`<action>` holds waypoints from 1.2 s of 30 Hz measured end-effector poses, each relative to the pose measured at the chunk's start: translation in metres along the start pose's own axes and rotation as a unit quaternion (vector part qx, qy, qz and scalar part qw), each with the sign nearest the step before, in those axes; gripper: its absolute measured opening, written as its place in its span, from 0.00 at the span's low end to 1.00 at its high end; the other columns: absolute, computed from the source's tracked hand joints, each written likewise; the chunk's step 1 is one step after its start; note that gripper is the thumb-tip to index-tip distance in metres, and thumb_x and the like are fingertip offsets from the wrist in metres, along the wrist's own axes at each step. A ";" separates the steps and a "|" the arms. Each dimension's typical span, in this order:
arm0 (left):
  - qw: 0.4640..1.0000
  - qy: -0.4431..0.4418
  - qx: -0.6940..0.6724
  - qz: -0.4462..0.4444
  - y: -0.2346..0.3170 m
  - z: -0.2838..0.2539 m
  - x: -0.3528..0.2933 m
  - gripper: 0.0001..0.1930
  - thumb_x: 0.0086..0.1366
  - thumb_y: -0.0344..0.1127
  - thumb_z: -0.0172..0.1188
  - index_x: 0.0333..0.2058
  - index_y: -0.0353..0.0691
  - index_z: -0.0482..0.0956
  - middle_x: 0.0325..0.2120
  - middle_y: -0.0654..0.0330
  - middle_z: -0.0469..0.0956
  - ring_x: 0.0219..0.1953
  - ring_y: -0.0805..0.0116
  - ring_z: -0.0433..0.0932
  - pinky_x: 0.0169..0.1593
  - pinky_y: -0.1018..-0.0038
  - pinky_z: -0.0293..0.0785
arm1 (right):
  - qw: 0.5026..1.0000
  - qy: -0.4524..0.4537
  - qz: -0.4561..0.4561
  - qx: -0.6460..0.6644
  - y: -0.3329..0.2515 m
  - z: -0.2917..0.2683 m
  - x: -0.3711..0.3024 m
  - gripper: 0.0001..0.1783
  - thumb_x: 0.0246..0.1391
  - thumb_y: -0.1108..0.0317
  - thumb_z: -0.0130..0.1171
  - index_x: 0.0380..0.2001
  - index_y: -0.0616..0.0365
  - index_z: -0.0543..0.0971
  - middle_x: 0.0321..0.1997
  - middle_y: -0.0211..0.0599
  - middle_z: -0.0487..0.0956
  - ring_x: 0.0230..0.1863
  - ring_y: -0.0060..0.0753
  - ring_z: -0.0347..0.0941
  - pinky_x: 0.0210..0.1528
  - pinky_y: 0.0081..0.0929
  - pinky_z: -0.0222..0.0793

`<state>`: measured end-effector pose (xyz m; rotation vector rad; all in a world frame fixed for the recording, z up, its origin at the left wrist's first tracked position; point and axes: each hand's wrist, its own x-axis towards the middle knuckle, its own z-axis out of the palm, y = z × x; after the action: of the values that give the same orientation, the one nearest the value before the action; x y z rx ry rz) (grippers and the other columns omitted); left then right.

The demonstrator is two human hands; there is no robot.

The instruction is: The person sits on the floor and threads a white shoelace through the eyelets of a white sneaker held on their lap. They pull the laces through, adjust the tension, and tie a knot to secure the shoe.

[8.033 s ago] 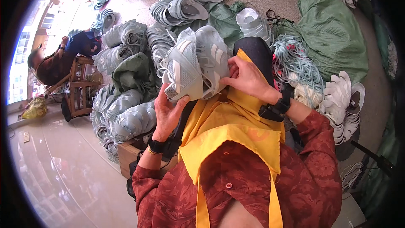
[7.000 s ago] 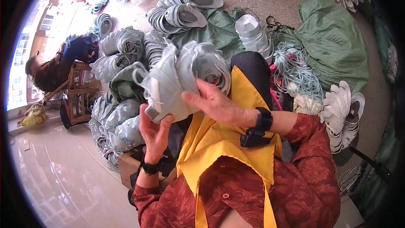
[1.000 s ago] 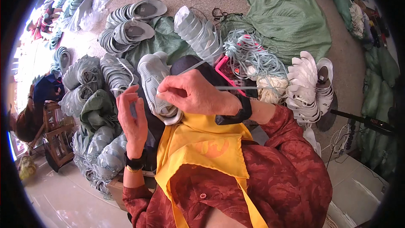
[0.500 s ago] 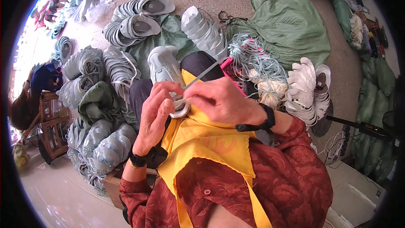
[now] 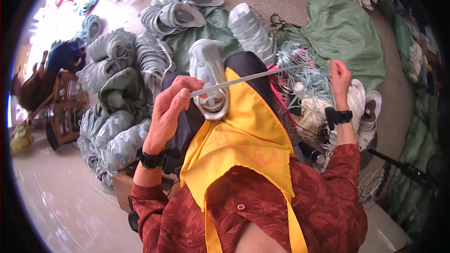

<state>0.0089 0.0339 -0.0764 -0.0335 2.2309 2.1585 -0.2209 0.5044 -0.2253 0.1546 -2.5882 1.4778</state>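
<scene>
A pale grey lace-up shoe (image 5: 206,61) rests on my lap by the left knee, its toe pointing away from me. A flat light grey shoelace (image 5: 255,76) stretches taut across the shoe and rises to the right. My left hand (image 5: 174,103) is closed at the shoe's left side, thumb and fingers pinching the near end of the lace. Out to the right, my right hand (image 5: 341,79) is closed on the lace's far part, above a heap of loose laces. A yellow apron (image 5: 243,131) covers my lap.
Pale blue and cream laces (image 5: 300,70) lie in a pile at my right knee. Stacked shoe uppers (image 5: 110,49) stand to the left, more shoes (image 5: 180,14) ahead. A green sack (image 5: 347,37) sits at far right, a wooden chair (image 5: 63,103) at left.
My right hand has swung from beside the left hand out to the far right, drawing the lace out straight. My left hand stays near the shoe. The whole view has shifted slightly.
</scene>
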 end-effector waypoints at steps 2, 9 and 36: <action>1.000 0.003 -0.003 -0.009 0.002 -0.001 -0.003 0.22 0.79 0.46 0.47 0.42 0.30 0.80 0.45 0.57 0.77 0.50 0.70 0.73 0.58 0.72 0.64 | 0.999 0.016 0.010 -0.033 0.043 -0.014 0.007 0.10 0.67 0.67 0.57 0.40 0.62 0.84 0.24 0.22 0.79 0.23 0.11 0.64 0.25 0.18 0.60; 0.999 0.005 -0.046 -0.001 -0.016 0.010 -0.013 0.18 0.79 0.44 0.51 0.40 0.33 0.79 0.42 0.61 0.78 0.42 0.77 0.74 0.46 0.80 0.67 | 0.979 0.071 0.032 -0.189 0.100 -0.037 0.032 0.12 0.67 0.64 0.59 0.44 0.60 0.84 0.32 0.30 0.85 0.28 0.15 0.74 0.31 0.20 0.69; 0.874 0.265 0.392 0.111 -0.095 0.018 0.004 0.14 0.62 0.30 0.67 0.40 0.36 0.71 0.32 0.54 0.71 0.30 0.55 0.74 0.36 0.63 0.73 | 0.908 -0.335 -0.228 0.110 -0.217 0.205 -0.092 0.05 0.54 0.78 0.66 0.35 0.63 0.82 0.33 0.42 0.81 0.32 0.39 0.81 0.34 0.30 0.75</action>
<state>0.0089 0.0492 -0.1717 -0.4009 3.4055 1.2213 -0.1116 0.2194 -0.1618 1.4153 -2.5226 1.7201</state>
